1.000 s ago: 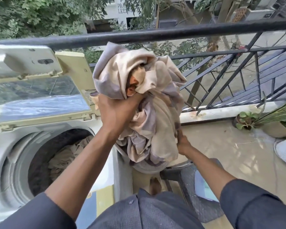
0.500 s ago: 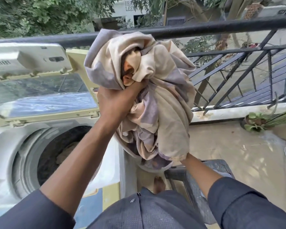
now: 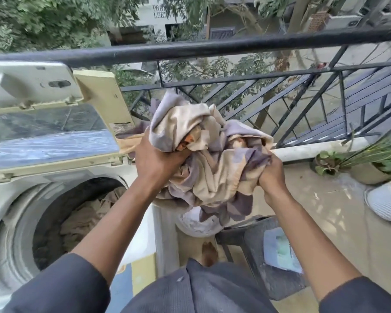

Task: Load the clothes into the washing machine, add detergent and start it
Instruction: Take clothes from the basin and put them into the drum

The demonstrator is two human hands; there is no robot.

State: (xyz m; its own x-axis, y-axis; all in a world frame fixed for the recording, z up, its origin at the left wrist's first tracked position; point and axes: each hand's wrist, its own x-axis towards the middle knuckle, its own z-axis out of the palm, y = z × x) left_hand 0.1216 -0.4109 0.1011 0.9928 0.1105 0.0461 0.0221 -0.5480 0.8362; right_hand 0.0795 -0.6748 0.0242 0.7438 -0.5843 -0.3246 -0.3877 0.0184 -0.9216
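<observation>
A crumpled beige and purple cloth bundle (image 3: 215, 161) hangs in the air to the right of the top-loading washing machine (image 3: 7, 199). My left hand (image 3: 155, 158) grips its left side and my right hand (image 3: 272, 175) grips its right side. The machine's lid (image 3: 45, 134) stands open, and beige clothes (image 3: 86, 215) lie inside the drum. A white basket (image 3: 196, 224) sits below the bundle, mostly hidden by it. A pale detergent pouch (image 3: 280, 251) lies on a dark stool (image 3: 253, 240).
A black metal railing (image 3: 212, 47) runs across the balcony just behind the bundle. Potted plants (image 3: 370, 159) and a white ribbed pot (image 3: 386, 202) stand on the floor at the right. The tiled floor lies beyond the stool.
The bundle has come down from in front of the top rail to chest height. My right hand moved from under the cloth to grip its right side.
</observation>
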